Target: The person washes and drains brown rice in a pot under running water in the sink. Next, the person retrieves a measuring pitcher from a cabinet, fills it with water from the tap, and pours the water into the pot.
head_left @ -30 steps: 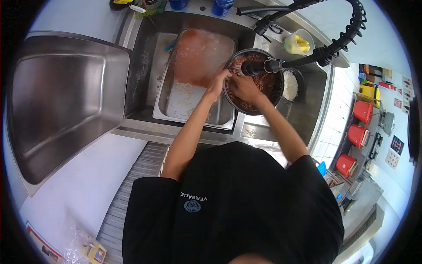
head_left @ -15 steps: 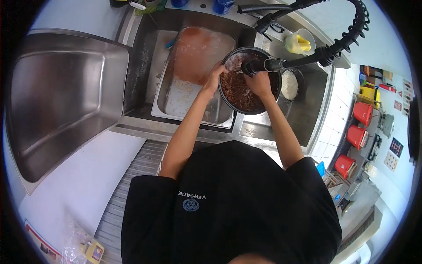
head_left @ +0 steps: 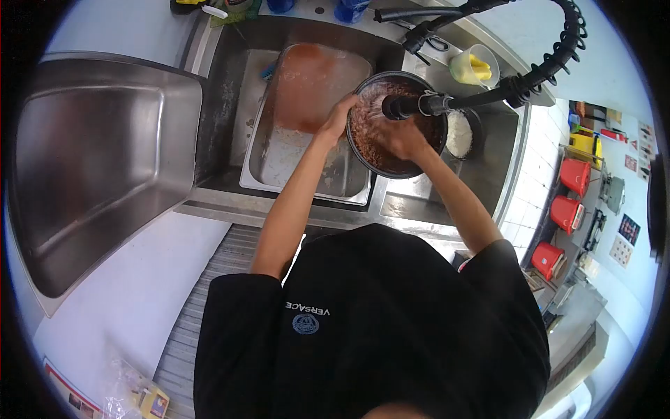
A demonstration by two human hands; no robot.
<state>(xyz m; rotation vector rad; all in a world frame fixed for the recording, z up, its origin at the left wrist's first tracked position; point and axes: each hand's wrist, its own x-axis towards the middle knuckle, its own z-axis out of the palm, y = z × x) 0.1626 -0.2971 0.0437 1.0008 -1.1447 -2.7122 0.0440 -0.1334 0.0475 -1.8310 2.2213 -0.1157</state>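
A round dark-rimmed pot [head_left: 380, 172] sits over the divider between the two sink basins, holding wet reddish-brown grains [head_left: 364, 137]. My left hand [head_left: 340, 120] grips its left rim, fingers over the edge. Inside the pot, my right hand [head_left: 405, 138] is among the grains; motion and the grains hide its fingers. The black spray tap head [head_left: 401, 106] hangs just above that hand, and water runs from it into the pot.
Left of the pot, a steel tray [head_left: 285, 157] with reddish cloudy water lies in the sink. A container of white grains [head_left: 458, 134] stands on the right, below a clear jug [head_left: 474, 67] with something yellow. A large steel basin [head_left: 98, 153] is far left.
My right hand has shifted left within the pot and is now blurred, stirring the grains. My left hand keeps its hold on the rim.
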